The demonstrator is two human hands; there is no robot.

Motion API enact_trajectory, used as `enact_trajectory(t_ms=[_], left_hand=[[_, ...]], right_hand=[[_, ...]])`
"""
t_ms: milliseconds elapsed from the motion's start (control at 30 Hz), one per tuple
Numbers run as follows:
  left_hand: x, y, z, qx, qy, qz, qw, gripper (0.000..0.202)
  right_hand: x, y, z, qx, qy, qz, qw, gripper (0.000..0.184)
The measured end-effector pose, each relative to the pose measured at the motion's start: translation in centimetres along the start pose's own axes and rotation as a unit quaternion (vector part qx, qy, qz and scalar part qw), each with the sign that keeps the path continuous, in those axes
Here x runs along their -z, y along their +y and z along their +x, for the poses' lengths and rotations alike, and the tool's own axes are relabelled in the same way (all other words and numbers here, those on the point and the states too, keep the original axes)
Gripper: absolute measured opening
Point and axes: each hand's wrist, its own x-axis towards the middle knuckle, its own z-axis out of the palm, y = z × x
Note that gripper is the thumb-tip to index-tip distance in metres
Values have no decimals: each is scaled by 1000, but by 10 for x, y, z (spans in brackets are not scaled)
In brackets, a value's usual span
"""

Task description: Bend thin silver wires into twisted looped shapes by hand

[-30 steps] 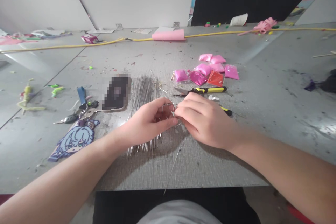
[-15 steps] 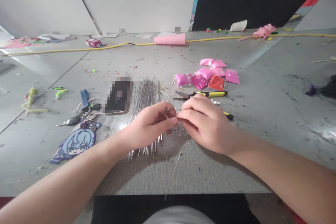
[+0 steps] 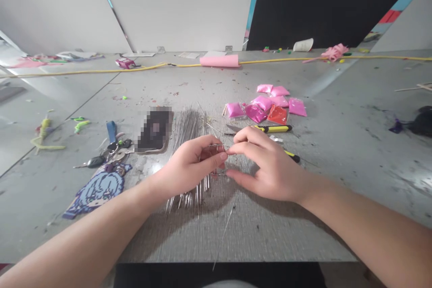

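Over the bundle of thin metal wires (image 3: 185,126), my left hand (image 3: 194,162) is closed on a bent wire (image 3: 216,146), pinched between thumb and fingers. Parts of this wire are hidden by the fingers. My right hand (image 3: 266,162) meets it from the right: a fingertip touches the wire near the left thumb, while the right thumb is spread apart lower down, close to the wire's lower part. Just behind the right hand lies a cutting tool with yellow and black handles (image 3: 275,128), partly covered. One loose straight wire (image 3: 223,236) lies in front, reaching past the table edge.
Pink packets (image 3: 263,102) and a red one (image 3: 277,114) lie beyond the hands. Left of the wires are a blurred-out phone (image 3: 153,129), keys (image 3: 96,161) and a blue pixel-pattern figure (image 3: 101,186). A yellow cord (image 3: 145,68) crosses the back beside a pink roll (image 3: 219,60).
My right thumb has moved away from its index finger, opening the pinch. The left hand keeps its grip on the wire. The whole view has shifted slightly, with things appearing lower.
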Motion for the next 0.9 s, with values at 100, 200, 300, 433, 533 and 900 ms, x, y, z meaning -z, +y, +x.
enact_trajectory(t_ms=[100,200,300,433,533,900], left_hand=[[0,0,-1,2,1,8,1000,19],[0,0,-1,5,1,4,1000,18],[-1,2,-1,10,13,3,1000,19],[-2,1,0,22,34,-38,998,18],[-3,0,0,26,41,-67,997,17],[-4,0,0,29,46,-73,996,15]], right_hand=[[0,1,-1,-10,-3,16,1000,32],[-1,0,-1,-17,-5,25,1000,34],[-2,-1,-2,-14,-2,23,1000,36],[-4,-2,-2,-19,13,6,1000,35],[-7,-2,-2,-26,27,-3,999,35],[-9,-2,-1,-39,20,-1,999,34]])
